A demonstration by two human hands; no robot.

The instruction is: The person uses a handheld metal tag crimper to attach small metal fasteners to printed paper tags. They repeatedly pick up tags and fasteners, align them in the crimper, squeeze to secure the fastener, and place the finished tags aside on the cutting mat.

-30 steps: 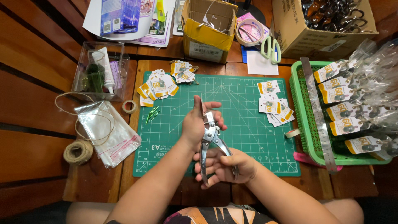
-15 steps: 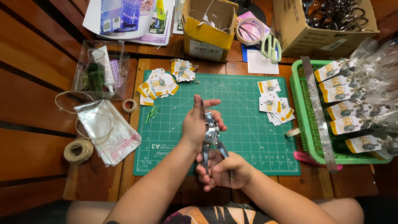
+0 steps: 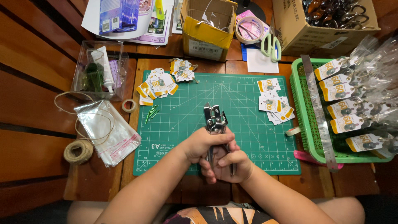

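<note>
Both hands, left (image 3: 203, 145) and right (image 3: 232, 166), clasp the handles of metal pliers (image 3: 215, 121) over the green mat (image 3: 186, 120); tags (image 3: 159, 85) lie beside, a basket (image 3: 304, 120) at right.

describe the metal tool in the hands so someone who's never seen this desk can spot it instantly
Start at the green cutting mat in the middle of the wooden table. At its near edge the left hand and right hand wrap the handles of the punch pliers, whose head points away from the person. It is the only shiny steel tool on the mat; everything else there is paper tags.

Left hand (image 3: 203, 145) — lower now, onto punch handles (image 3: 219, 155)
</note>
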